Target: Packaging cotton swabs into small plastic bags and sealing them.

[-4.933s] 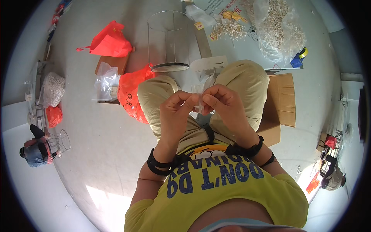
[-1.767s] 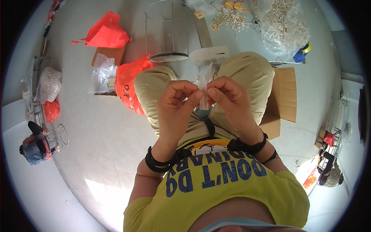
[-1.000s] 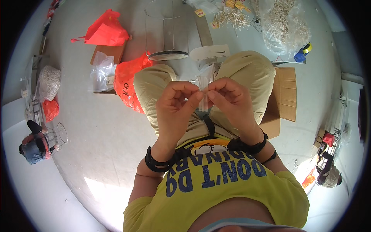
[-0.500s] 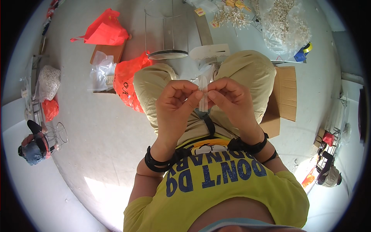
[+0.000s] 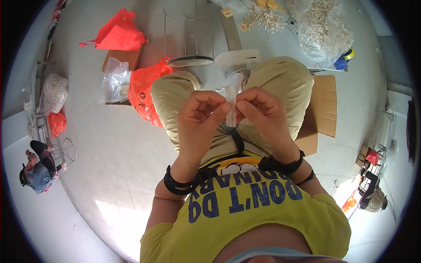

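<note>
Above my lap, both hands pinch a narrow, clear plastic bag (image 5: 230, 115) held upright between them. My left hand (image 5: 199, 115) is closed on its left edge, thumb against bent fingers. From the other side, my right hand (image 5: 262, 111) grips the right edge in the same way, its thumb almost meeting the left one. Whitish streaks show in the plastic, but I cannot make out whether anything is inside. Behind the bag are my beige trouser legs and a white piece of plastic (image 5: 237, 81) between the knees.
An open cardboard box (image 5: 323, 107) stands by my right knee. Red bags (image 5: 147, 94) and a clear bag (image 5: 116, 78) lie left. Ahead are a round wire-framed stool (image 5: 190, 61), thin white sticks like cotton swabs (image 5: 265, 19), and a tape dispenser (image 5: 344, 60). Other people (image 5: 40, 171) sit at both sides.
My hands and the bag stay almost still, with only a tiny shift at the fingers. The person at the far left has moved, with more of the arms showing.
</note>
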Tool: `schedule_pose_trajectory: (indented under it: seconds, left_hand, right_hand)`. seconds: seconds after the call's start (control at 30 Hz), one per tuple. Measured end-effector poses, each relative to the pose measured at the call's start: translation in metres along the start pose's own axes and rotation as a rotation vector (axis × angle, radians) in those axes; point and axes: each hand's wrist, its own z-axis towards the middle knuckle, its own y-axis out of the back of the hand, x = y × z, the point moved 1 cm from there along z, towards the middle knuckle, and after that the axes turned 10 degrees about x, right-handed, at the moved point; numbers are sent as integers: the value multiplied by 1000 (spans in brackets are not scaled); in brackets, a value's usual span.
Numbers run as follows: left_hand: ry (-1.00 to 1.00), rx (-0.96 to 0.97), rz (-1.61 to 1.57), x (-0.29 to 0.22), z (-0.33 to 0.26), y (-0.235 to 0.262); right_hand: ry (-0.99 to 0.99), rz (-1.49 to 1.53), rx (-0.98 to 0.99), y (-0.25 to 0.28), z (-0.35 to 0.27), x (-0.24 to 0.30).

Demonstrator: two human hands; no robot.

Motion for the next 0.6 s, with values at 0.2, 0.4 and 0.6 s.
schedule_pose_trajectory:
  seconds: [0.2,0.4,0.6]
  left_hand:
    - [-13,4,10,-1,1,-1]
    - [-14,1,22,-1,1,-1]
    - [-26,4,75,-1,1,-1]
  right_hand:
    - [-11,-2,-10,-1,1,3]
    - [-16,12,-4,-1,2,3]
    - [-30,-47,-9,-2,3,5]
